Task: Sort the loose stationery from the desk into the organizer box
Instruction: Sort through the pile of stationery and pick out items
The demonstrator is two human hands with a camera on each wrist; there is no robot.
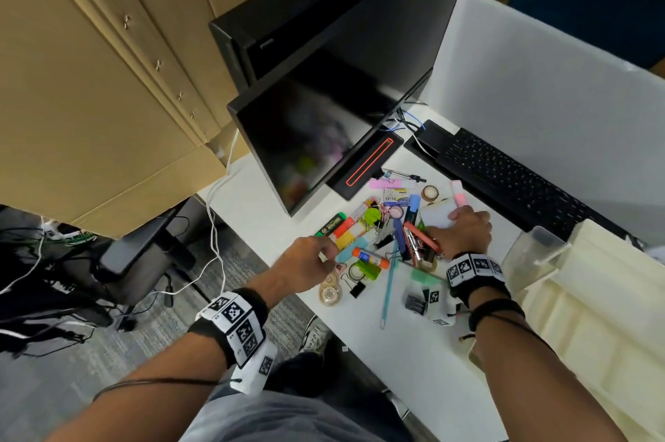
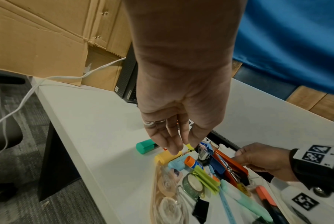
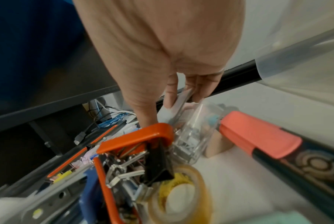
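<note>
Stationery pile (image 1: 392,236) heaped on white bench (image 1: 414,369), just in front of monitor (image 1: 309,139) | left hand (image 1: 306,263) relaxed, fingers straight over yellow highlighter (image 2: 167,156), poised to pick | right hand (image 1: 462,234) pinching white pad (image 1: 437,217) at pile's far edge | clear organizer box (image 1: 532,261) right of pile, awaiting items.

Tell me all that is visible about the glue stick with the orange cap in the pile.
The glue stick is a short cylinder with an orange cap at each visible end and a white and blue label with print too small to read. It looks like plastic and its cap is on. It lies flat in the pile on the white desk, beside a light blue item and above folded green pieces. Neither hand touches it.
</note>
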